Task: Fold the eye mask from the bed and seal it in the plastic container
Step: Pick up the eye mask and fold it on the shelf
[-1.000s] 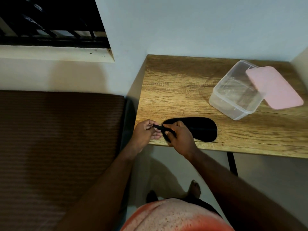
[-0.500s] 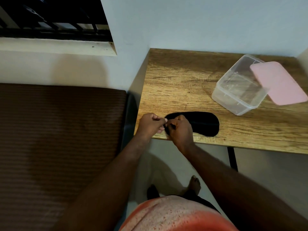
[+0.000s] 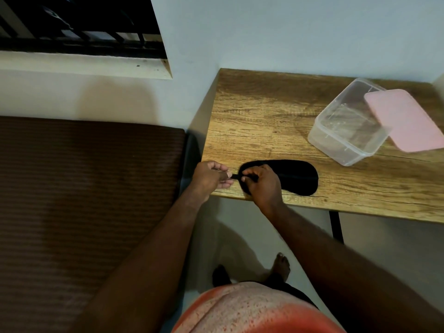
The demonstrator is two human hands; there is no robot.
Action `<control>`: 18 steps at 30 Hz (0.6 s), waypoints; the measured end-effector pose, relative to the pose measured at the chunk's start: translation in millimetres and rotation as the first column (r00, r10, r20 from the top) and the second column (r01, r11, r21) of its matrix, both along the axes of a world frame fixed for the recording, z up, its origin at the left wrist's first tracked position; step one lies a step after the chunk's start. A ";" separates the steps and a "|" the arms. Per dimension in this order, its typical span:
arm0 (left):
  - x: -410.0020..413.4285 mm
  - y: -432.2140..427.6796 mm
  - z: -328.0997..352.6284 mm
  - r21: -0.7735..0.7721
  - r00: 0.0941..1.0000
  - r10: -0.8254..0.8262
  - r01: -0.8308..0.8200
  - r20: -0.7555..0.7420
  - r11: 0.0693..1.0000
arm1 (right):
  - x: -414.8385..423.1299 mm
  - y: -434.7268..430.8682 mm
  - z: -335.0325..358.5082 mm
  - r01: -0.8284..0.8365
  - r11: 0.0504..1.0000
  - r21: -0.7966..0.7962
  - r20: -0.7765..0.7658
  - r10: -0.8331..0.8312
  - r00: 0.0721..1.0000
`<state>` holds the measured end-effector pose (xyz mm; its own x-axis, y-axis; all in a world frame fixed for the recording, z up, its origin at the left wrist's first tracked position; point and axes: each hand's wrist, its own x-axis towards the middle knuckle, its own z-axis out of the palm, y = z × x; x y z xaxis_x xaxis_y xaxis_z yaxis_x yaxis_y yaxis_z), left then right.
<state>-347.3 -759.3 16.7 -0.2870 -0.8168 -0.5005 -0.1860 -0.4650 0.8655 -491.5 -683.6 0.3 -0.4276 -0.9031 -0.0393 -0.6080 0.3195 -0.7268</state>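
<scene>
- Pinching the black strap [image 3: 236, 176] between them, the left grip [image 3: 209, 176] and right grip [image 3: 263, 183] are working at the near edge of the desk [image 3: 264, 116].
- The eye mask [image 3: 295, 176] is lying flat under and right of the right grip, already off the bed [image 3: 84, 188]; the folding is looking barely begun.
- The plastic container [image 3: 348, 133] is sitting open, well right of both grips, with its pink lid [image 3: 406, 118] leaning on its rim; packing and sealing are yet to come.
- A barred window [image 3: 79, 25] is showing high on the wall, left of the grips.

black eye mask [image 3: 296, 176], pink lid [image 3: 406, 121]
</scene>
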 end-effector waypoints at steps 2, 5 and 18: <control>-0.8 -0.4 -0.2 0.016 1.000 0.021 -0.021 -0.005 1.000 | 4.0 -1.1 1.0 0.032 0.999 -0.007 0.029 -0.031 0.999; -1.4 -0.7 -0.8 0.043 0.999 0.043 -0.042 -0.013 0.998 | 6.6 -2.3 3.4 0.015 1.000 0.017 0.008 -0.016 1.000; -16.5 0.5 11.8 -0.149 0.987 -0.092 0.112 0.135 0.982 | 15.3 -1.0 13.6 -0.039 0.984 0.172 -0.214 0.076 0.974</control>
